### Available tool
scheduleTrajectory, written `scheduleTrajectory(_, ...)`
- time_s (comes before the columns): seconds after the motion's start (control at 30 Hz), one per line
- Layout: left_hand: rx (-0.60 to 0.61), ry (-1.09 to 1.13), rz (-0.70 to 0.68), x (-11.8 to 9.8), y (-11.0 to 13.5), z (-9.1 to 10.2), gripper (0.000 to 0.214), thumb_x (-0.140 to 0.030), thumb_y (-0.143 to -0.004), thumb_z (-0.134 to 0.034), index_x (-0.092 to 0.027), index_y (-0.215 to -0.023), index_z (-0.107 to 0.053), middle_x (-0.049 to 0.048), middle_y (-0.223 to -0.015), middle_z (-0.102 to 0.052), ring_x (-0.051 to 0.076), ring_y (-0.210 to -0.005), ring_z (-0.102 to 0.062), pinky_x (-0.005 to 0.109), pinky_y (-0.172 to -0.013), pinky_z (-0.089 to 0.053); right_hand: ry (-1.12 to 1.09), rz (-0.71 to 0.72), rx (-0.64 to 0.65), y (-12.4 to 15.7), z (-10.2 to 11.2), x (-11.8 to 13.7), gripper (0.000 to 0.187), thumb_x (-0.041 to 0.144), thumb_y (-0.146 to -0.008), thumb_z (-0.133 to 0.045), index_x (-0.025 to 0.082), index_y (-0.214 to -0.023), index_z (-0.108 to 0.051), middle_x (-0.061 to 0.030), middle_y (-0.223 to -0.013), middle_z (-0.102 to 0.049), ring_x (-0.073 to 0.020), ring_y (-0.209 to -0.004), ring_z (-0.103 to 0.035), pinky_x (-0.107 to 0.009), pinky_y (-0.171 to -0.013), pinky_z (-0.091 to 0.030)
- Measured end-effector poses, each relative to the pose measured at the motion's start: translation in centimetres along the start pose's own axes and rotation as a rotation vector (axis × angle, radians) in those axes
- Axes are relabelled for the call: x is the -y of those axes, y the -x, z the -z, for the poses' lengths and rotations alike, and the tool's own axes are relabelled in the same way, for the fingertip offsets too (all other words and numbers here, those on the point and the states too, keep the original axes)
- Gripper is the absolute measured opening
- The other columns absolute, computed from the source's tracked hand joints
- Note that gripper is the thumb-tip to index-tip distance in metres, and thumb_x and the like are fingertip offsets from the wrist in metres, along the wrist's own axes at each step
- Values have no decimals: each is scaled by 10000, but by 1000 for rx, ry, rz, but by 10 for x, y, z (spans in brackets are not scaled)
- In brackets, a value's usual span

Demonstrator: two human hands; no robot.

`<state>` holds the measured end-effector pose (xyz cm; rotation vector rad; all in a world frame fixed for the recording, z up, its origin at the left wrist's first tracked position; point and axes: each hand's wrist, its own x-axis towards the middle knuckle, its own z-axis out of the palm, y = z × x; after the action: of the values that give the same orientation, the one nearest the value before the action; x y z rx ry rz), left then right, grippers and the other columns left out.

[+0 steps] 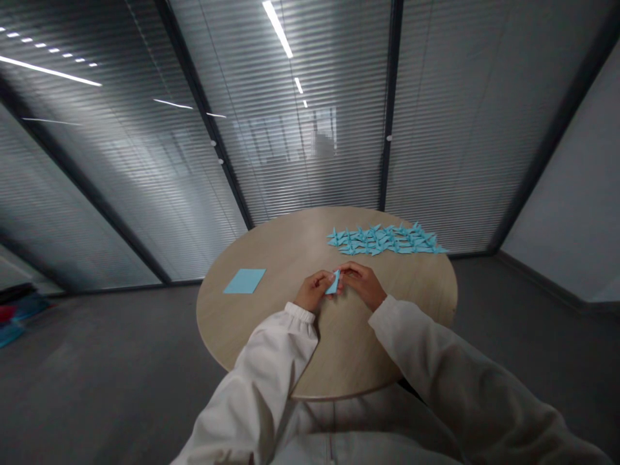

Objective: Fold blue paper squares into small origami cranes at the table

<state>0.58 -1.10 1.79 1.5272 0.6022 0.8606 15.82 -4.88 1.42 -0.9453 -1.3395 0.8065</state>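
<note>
A small piece of folded blue paper [333, 284] is held between my two hands over the middle of the round table. My left hand [312, 290] pinches its left side, thumb on top. On its right side the fingers of my right hand [362, 281] close on the upper edge. Part of the paper is covered by my fingers, so its full folded shape does not show. To the left, a flat blue paper sheet [245, 281] lies on the table.
Several folded blue paper cranes [382, 240] stand in rows at the table's back right. The round wooden table [281, 245] has its near edge against my body. Behind it rise glass panels with blinds [310, 174]. Blue and red items [19, 313] sit at the far left.
</note>
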Motion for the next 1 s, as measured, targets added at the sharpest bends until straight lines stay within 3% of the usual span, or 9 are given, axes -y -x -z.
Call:
scheduleTrajectory(0.37, 13, 165, 154, 5, 1, 0, 404, -455, -630, -701, -112, -820, -604, 71, -753, -663, 102, -571, -573, 179, -457, -343, -33, -4, 33, 3, 0, 5, 185, 310, -686, -609, 183, -814, -647, -18, -760, -626, -152, -723, -571, -269, -689, -450)
scheduleTrajectory(0.47, 1, 150, 125, 3, 2, -1, 406, -456, -632, -698, -103, -811, -610, 79, -752, -663, 110, -584, -580, 185, -470, -357, -55, -3, 9, 3, 1, 6, 172, 316, -704, -593, 179, -785, -658, -25, -764, -633, -154, -709, -578, -273, -690, -455)
scheduleTrajectory(0.67, -82, 8, -7, -4, 0, -2, 412, -442, -572, -733, -105, -787, -632, 53, -715, -661, 142, -634, -595, 237, -580, -457, 8, -32, -3, 2, -2, -1, 374, 361, -683, -641, 187, -1014, -618, -18, -814, -609, -136, -646, -577, -280, -650, -467)
scheduleTrajectory(0.8, -154, -57, -41, -4, -1, -2, 406, -420, -532, -755, -115, -784, -660, 39, -714, -666, 139, -614, -590, 258, -636, -476, 205, 32, -19, 0, -1, -5, 278, 374, -659, -670, 186, -864, -673, -40, -887, -616, -145, -738, -575, -276, -699, -459)
scheduleTrajectory(1.0, -167, -150, -24, 1, 0, 0, 343, -397, -597, -721, -124, -801, -690, 37, -685, -671, 141, -614, -599, 246, -640, -480, 195, 98, -71, -1, 2, -4, 189, 364, -689, -646, 193, -756, -688, -35, -805, -623, -153, -743, -574, -269, -684, -456)
